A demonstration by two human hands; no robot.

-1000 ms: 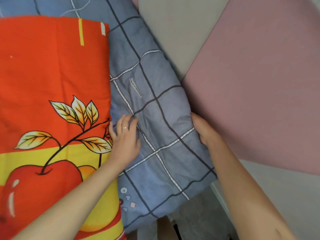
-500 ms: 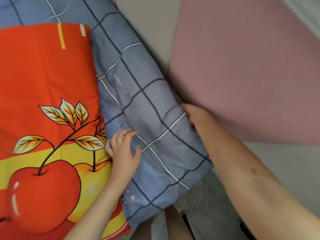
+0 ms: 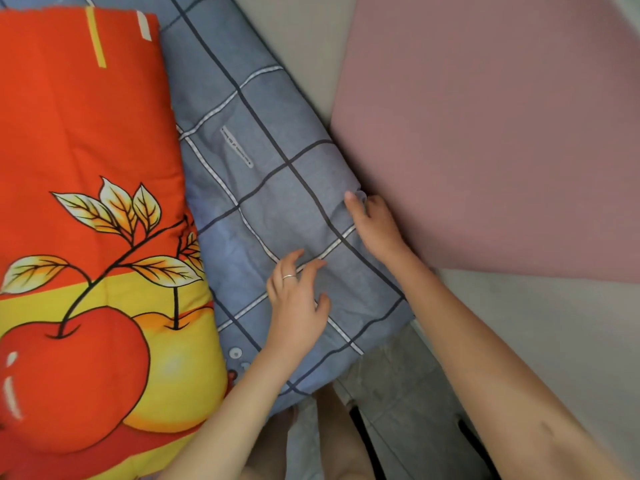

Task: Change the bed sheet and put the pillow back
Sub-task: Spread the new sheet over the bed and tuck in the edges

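Observation:
A grey-blue checked bed sheet [image 3: 263, 188] covers the mattress, its corner hanging toward me at the bottom. An orange pillow [image 3: 86, 220] printed with apples and leaves lies on the sheet at the left. My left hand [image 3: 298, 299], with a ring on it, rests flat on the sheet with fingers spread, to the right of the pillow. At the bed's right edge my right hand [image 3: 375, 223] presses against the sheet beside the pink panel, its fingers curled at the fold of the cloth. Whether it pinches the cloth is not visible.
A pink padded panel [image 3: 485, 133] stands hard against the bed's right side, with a beige wall [image 3: 304, 39] behind. Grey tiled floor [image 3: 398, 393] and my legs show below the sheet's corner.
My left hand slid right across the sheet, away from the pillow's edge. My right hand stayed at the bed's right edge and shifted a little along it. The view tilted.

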